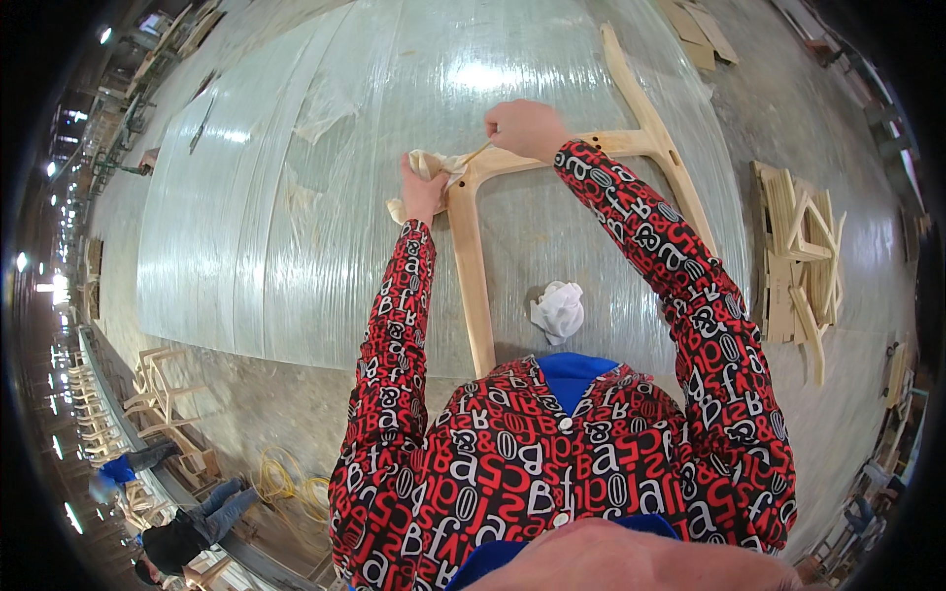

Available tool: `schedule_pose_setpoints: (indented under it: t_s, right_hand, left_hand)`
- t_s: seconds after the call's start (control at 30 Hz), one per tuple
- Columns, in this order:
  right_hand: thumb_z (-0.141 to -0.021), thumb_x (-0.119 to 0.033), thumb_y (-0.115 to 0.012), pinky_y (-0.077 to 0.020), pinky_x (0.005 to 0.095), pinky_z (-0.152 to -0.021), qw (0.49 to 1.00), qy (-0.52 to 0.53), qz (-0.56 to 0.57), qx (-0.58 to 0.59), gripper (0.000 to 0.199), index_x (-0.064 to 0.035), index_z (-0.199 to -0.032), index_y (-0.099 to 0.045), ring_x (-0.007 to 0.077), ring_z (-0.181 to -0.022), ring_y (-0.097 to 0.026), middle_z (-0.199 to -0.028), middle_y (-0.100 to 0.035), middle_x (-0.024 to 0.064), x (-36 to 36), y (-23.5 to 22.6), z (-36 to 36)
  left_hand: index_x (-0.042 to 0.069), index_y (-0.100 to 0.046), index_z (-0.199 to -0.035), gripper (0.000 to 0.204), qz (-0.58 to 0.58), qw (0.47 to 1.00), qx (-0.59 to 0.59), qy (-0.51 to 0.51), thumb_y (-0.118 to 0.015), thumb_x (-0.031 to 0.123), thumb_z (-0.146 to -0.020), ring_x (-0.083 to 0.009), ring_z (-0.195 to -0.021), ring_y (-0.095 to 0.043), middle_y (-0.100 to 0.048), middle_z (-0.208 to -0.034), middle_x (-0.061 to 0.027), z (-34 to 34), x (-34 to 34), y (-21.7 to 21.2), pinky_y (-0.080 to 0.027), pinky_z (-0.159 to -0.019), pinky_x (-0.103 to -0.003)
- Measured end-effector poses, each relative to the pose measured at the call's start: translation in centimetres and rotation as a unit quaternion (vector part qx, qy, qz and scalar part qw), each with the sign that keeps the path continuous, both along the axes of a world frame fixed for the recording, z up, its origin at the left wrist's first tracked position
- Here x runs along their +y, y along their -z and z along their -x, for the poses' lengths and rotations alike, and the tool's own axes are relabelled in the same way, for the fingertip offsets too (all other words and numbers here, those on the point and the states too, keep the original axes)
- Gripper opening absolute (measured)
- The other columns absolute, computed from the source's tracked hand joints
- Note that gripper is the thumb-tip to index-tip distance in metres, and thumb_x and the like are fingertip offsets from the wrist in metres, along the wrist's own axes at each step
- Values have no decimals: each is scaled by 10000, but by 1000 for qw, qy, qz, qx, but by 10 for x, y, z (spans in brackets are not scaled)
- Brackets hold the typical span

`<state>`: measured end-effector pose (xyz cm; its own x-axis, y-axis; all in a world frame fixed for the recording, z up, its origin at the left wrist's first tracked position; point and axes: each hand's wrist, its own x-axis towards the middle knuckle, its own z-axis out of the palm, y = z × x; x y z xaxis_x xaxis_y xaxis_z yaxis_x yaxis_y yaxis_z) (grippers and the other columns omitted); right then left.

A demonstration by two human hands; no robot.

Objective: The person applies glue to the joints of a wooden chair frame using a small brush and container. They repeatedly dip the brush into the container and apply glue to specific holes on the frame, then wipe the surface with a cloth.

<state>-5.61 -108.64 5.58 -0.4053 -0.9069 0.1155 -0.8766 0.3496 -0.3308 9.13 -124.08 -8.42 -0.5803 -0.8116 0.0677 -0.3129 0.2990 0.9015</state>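
Note:
A pale wooden chair frame [470, 266] lies on a plastic-covered surface in front of me, with small dark holes at its joints. At its left corner, my left hand [424, 189] is closed around a bunched cream cloth [430, 163], pressed close to the joint. My right hand [529, 129] is closed above the frame's crossbar. Out of its fingers a thin wooden stick [479, 152] slants down toward the cloth and corner; its tip is hard to make out. A crumpled white cloth [559, 312] lies inside the frame, nearer my body.
Clear plastic film [236, 217] covers the broad work surface. To the right, wooden frame parts [808, 236] lie on cardboard. Yellow hose [281, 478] coils at lower left, near a wooden chair frame [163, 384]. Other people [182, 537] are farther off at lower left.

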Motion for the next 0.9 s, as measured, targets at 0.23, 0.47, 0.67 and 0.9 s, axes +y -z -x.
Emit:
schedule_pose_setpoints:
  t_s: [0.23,0.47,0.67,0.9]
  right_hand:
    - [-781,-183,-532,-517,438,-657,996,-35,23,80,164,-92,-832,-659,315,-768,-652,-808,-665,124,-12,-11,-12]
    - [-765,-107,-564,-543,431,-646,986,-67,-12,153,159,-44,-848,-685,334,-797,-669,-829,-674,159,-29,-8,-22]
    - [-761,-98,-588,-549,427,-656,980,-92,-49,172,155,-29,-850,-695,328,-815,-675,-861,-681,162,-52,-11,-39]
    - [-781,-124,-568,-532,416,-701,994,-77,47,54,158,-32,-840,-682,329,-832,-659,-854,-669,178,-51,7,-29]
  left_hand:
    - [-3,-223,-1417,936,39,999,27,4,-758,202,-677,-362,-1179,-502,-467,-1317,-237,-4,-11,0,-418,-974,-388]
    - [-16,-250,-1408,908,-14,999,46,18,-755,160,-675,-332,-1165,-516,-490,-1291,-219,7,-2,5,-422,-966,-380]
    - [-47,-432,-1243,710,-23,991,67,112,-776,170,-661,-272,-1031,-598,-594,-1128,-178,-16,-22,4,-484,-850,-356]
    - [-41,-555,-1077,549,8,994,12,110,-796,220,-658,-265,-907,-641,-651,-986,-162,-16,-22,-5,-499,-777,-365]
